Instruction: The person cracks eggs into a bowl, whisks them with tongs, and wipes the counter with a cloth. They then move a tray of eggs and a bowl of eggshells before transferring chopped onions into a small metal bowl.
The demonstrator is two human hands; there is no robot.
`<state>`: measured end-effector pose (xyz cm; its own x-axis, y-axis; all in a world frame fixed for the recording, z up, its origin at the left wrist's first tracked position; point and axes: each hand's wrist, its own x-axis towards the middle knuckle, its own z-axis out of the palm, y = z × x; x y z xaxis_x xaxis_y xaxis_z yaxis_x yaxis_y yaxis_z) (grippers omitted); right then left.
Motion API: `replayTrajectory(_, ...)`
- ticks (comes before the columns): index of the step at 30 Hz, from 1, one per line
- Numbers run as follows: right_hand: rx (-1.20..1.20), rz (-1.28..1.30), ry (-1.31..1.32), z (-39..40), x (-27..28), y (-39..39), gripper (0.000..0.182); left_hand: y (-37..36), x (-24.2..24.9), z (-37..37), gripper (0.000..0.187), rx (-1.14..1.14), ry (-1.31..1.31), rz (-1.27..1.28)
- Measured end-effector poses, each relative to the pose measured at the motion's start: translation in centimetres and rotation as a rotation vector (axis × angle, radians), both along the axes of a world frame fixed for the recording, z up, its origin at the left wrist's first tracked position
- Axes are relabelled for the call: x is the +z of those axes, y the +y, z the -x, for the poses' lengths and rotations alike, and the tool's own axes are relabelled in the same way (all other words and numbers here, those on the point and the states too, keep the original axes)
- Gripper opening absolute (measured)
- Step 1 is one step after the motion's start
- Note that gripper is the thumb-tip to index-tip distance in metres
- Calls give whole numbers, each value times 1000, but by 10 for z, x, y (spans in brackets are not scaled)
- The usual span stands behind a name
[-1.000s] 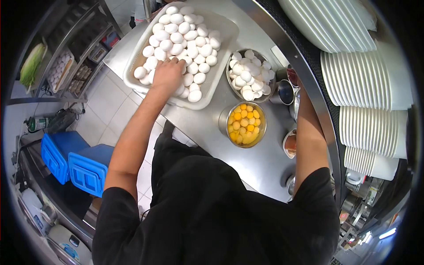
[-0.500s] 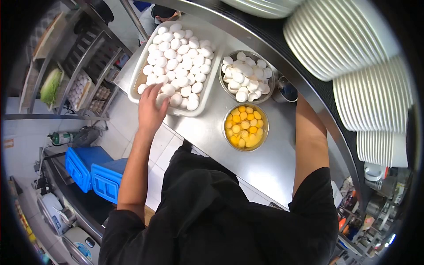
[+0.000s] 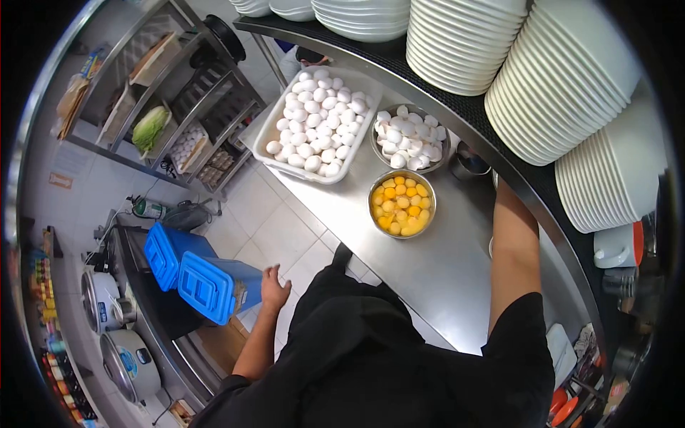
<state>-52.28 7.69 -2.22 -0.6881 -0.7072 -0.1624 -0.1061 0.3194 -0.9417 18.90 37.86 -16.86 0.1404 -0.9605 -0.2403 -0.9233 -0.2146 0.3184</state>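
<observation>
My left hand [image 3: 275,287] hangs low beside a blue lidded bin [image 3: 214,282], its fingers apart and nothing in them. My right forearm [image 3: 515,242] reaches under the shelf, which hides the hand and anything it may hold. On the steel table, a white plastic tub [image 3: 303,171] is heaped with white eggs [image 3: 325,121]. Right of it stands a metal bowl piled with broken eggshells [image 3: 407,139]. Nearer me, a steel bowl [image 3: 372,214] holds cracked eggs with whole yolks [image 3: 402,205].
Stacked white bowls [image 3: 556,85] fill the overhead shelf [image 3: 467,121] along the right. A dark container [image 3: 471,162] stands beneath it. At left are a rack [image 3: 214,78] with lettuce [image 3: 150,130] and more eggs, and rice cookers [image 3: 130,364] on a counter.
My left hand has left the eggs in the tub and dropped down towards me, beside the blue bin. The view has shifted, and my right arm still reaches under the shelf.
</observation>
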Motion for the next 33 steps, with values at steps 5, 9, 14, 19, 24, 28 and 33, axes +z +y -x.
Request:
replayTrajectory(5,-1,-19,1,2,4,9,32,63,-79,-44,89,138,20,-311)
replayTrajectory(9,-6,-29,8,-7,8,13,32,69,-94,-59,91,193,22,-460)
replayTrajectory(14,-16,-35,26,-23,8,4,32,61,-106,-86,90,175,86,-368)
replayTrajectory(19,-65,30,43,-55,16,4,33,40,-91,-94,78,458,338,-153)
replayTrajectory(24,41,215,25,-188,27,47,34,-66,-31,-94,60,568,637,118)
replayTrajectory(28,467,19,-142,-360,44,92,25,-239,43,-80,49,323,963,216)
replayTrajectory(33,326,-230,-333,-437,-31,91,39,-430,60,-49,77,-5,782,175)
